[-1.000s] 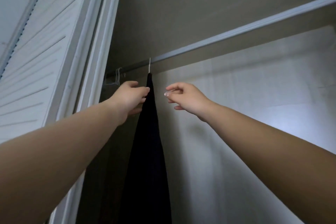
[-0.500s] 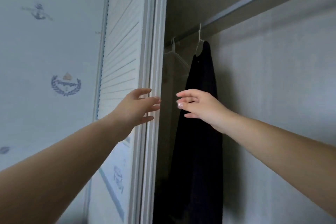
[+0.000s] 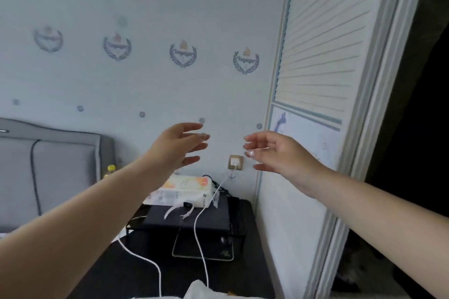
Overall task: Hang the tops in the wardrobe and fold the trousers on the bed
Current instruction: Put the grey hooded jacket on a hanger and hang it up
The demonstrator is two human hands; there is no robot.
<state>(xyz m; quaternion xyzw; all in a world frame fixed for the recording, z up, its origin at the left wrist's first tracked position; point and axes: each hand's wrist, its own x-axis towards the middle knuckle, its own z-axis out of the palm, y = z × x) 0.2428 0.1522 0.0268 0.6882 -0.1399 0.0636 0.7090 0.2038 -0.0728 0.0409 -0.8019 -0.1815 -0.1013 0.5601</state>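
Note:
My left hand (image 3: 178, 145) and my right hand (image 3: 279, 153) are both raised in front of the wallpapered wall, fingers relaxed and spread, holding nothing. The wardrobe's white louvred door (image 3: 323, 60) stands at the right, with the dark wardrobe opening (image 3: 418, 128) at the far right edge. No top, hanger or trousers shows in this view. The grey padded headboard of the bed (image 3: 56, 160) is at the left.
Below my hands a dark bedside table (image 3: 121, 267) carries a black stand (image 3: 189, 221), a tissue pack (image 3: 184, 190), white charging cables (image 3: 201, 245) running to a wall socket (image 3: 235, 162), and a yellow-capped bottle (image 3: 111, 169). White fabric (image 3: 204, 291) lies at the bottom edge.
The view has swung left and down, away from the hanging dark garment and the rail, to the wall and bedside table. Both hands came away from the wardrobe, still holding nothing.

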